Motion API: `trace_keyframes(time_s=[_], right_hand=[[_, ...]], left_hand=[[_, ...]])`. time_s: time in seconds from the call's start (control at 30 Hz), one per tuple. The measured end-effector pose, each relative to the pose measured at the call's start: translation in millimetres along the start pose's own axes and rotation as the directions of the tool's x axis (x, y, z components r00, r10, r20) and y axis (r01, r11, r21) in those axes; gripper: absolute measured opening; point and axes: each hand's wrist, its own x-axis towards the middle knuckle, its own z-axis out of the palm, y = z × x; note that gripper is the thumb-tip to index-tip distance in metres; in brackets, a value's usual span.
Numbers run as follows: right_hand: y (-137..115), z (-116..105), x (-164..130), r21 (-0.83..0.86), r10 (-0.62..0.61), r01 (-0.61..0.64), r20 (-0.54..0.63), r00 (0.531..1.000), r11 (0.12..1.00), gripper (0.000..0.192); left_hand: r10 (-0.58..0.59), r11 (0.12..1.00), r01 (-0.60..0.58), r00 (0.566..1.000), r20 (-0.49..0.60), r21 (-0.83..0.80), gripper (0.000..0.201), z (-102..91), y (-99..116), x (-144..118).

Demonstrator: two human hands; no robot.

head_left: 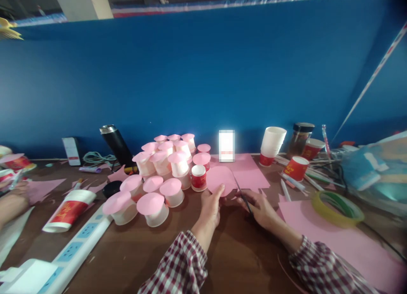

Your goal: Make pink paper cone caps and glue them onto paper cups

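Your L hand [210, 205] pinches the pink paper disc [221, 180]; your R hand [258, 206], clamped on scissors [243, 195], cuts beside paper-capped cups [159, 175] on desk [127, 247].

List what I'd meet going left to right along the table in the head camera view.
Power strip → tipped red paper cup → pink-topped cups → left hand on pink paper circle → right hand with scissors → tape roll.

We see a round pink paper disc [221, 179], flat and tilted slightly off the brown counter [127, 251], pinched at its lower edge by the left hand, with dark scissors [243, 195] in the right hand cutting at its right rim.
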Motion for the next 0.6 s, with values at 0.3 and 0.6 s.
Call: trace_keyframes(time_s=[0.3,0.6], right_hand=[[-0.4,-0.1,-0.8,-0.049,-0.015,0.015,-0.008,1.000,0.999,0.034],[-2.3,-0.1,-1.5,-0.001,0.017,-0.017,-0.011,1.000,1.000,0.033]], left_hand=[[-0.015,1.000,0.014,1.000,-0.026,-0.017,0.041,-0.4,-0.5,0.8],[-0.011,0.999,0.010,1.000,-0.026,-0.032,0.039,-0.9,1.4,3.2]])
